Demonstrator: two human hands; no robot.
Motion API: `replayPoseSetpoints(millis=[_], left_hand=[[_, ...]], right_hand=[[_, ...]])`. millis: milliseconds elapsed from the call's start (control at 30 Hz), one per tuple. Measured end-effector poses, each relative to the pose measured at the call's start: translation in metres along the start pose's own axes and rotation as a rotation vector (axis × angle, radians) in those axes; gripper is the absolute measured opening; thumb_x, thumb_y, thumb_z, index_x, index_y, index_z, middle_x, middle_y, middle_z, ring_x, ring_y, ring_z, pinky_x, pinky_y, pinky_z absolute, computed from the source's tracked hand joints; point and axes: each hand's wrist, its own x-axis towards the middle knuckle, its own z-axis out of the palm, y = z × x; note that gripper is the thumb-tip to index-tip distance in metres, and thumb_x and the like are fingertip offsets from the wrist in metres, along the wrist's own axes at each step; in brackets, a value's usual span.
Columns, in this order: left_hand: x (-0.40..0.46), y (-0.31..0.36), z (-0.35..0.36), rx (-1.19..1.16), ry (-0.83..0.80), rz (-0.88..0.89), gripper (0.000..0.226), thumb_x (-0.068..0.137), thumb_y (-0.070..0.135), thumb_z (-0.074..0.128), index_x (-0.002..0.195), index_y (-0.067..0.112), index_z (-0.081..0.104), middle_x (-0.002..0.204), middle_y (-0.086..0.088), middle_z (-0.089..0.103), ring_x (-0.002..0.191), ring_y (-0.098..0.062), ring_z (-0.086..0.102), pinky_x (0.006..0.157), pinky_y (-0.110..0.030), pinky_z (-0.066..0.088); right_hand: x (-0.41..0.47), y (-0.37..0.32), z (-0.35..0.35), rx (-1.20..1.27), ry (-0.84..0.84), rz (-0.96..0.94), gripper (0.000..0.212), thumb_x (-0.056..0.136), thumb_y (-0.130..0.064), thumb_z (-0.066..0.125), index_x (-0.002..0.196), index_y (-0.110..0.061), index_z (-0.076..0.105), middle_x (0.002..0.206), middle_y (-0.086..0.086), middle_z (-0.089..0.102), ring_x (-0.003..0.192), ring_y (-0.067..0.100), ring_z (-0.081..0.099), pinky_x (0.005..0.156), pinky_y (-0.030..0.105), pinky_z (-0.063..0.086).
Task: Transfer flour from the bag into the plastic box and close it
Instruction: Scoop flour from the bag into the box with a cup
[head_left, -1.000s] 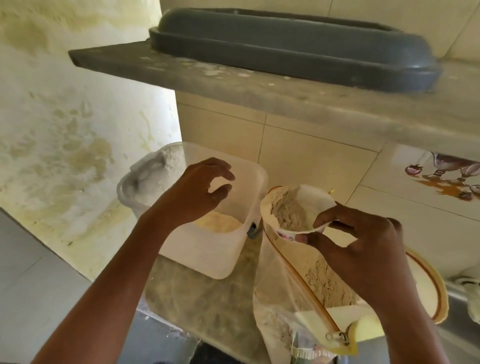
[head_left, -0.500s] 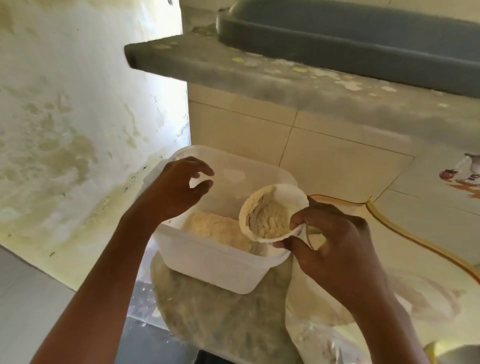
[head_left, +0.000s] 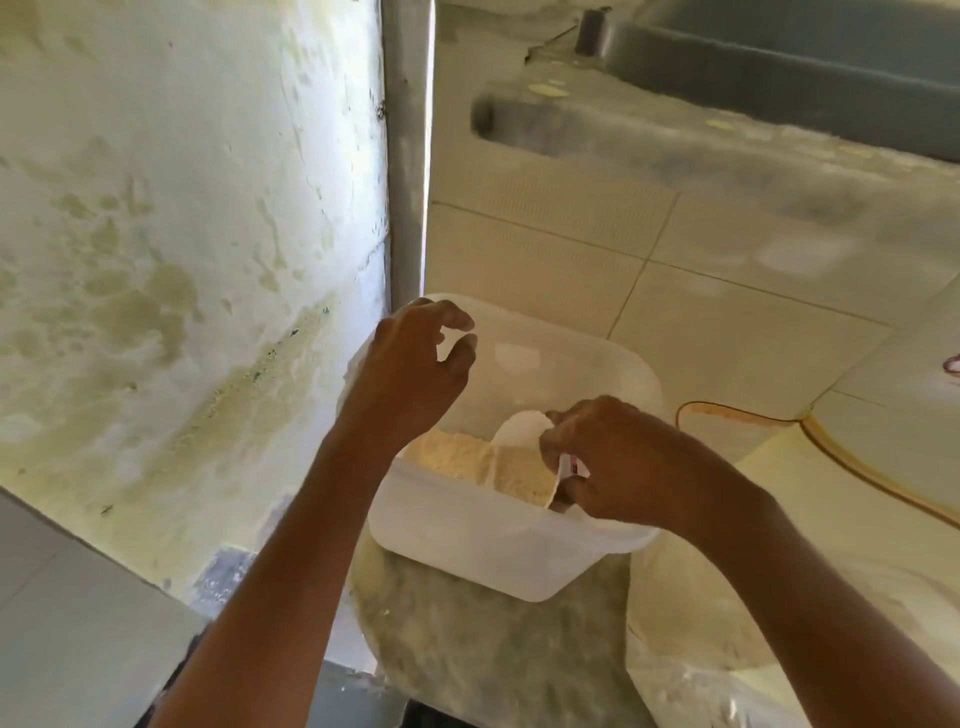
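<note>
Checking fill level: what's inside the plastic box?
Pale flour heaped in the plastic box, plus the tipped white cup held by the right hand. That hand hides the near-right corner.

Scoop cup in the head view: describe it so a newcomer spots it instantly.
Find the translucent plastic box at centre, below the tiled wall. Over its right near corner the right hand grips a small white cup, tipped so flour spills into the box. It is the only opaque white, round-rimmed thing there; the left hand holds nothing.

Stained plaster meets tiled kitchen wall

A blotchy cream wall (head_left: 156, 260) stands left of a grey pipe (head_left: 408, 156); beige tiles (head_left: 727, 312) run beneath a grey stone shelf (head_left: 675, 150).
</note>
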Motion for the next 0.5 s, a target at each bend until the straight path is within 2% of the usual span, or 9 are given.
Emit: replayPoseSetpoints(millis=[100,233,300,400,500], left_hand=[[0.000,0.002,-0.002,-0.039,0.034,-0.036,0.023,0.090,0.049,0.057,0.103,0.035,0.070,0.113,0.018,0.069,0.097,-0.003,0.068,0.088,-0.041,0.059],[-0.001,0.003,-0.005,-0.116,0.073,-0.068,0.017,0.096,0.038,0.066,0.106,0.027,0.073,0.114,0.013,0.071,0.096,-0.004,0.069,0.086,-0.037,0.059],[-0.002,0.004,-0.006,-0.122,0.073,-0.077,0.017,0.096,0.036,0.066,0.108,0.026,0.073,0.114,0.013,0.071,0.095,-0.003,0.069,0.085,-0.033,0.058],[-0.002,0.004,-0.006,-0.115,0.053,-0.073,0.017,0.096,0.038,0.066,0.108,0.028,0.072,0.115,0.014,0.070,0.094,-0.002,0.068,0.083,-0.031,0.057],[-0.003,0.004,-0.006,-0.111,0.041,-0.079,0.019,0.097,0.038,0.066,0.111,0.026,0.072,0.117,0.012,0.070,0.094,-0.003,0.068,0.080,-0.024,0.054]], right_hand=[[0.016,-0.004,-0.006,-0.047,-0.115,0.009,0.020,0.080,-0.028,0.082,0.098,-0.026,0.074,0.090,-0.010,0.065,0.079,0.010,0.063,0.075,0.028,0.056],[0.037,-0.011,-0.012,-0.003,-0.215,-0.013,0.027,0.081,-0.039,0.081,0.106,-0.031,0.073,0.092,-0.012,0.064,0.079,0.010,0.061,0.077,0.030,0.055],[0.044,-0.014,-0.011,-0.058,-0.288,-0.045,0.025,0.084,-0.037,0.078,0.108,-0.030,0.071,0.088,-0.015,0.055,0.077,0.009,0.057,0.072,0.027,0.052],[0.048,-0.020,-0.011,-0.176,-0.406,-0.042,0.031,0.088,-0.031,0.074,0.118,-0.026,0.067,0.085,-0.014,0.040,0.081,0.011,0.051,0.064,0.021,0.039],[0.049,-0.023,-0.013,-0.220,-0.389,-0.071,0.035,0.091,-0.034,0.072,0.124,-0.023,0.067,0.085,-0.014,0.044,0.087,0.014,0.057,0.076,0.026,0.051]])
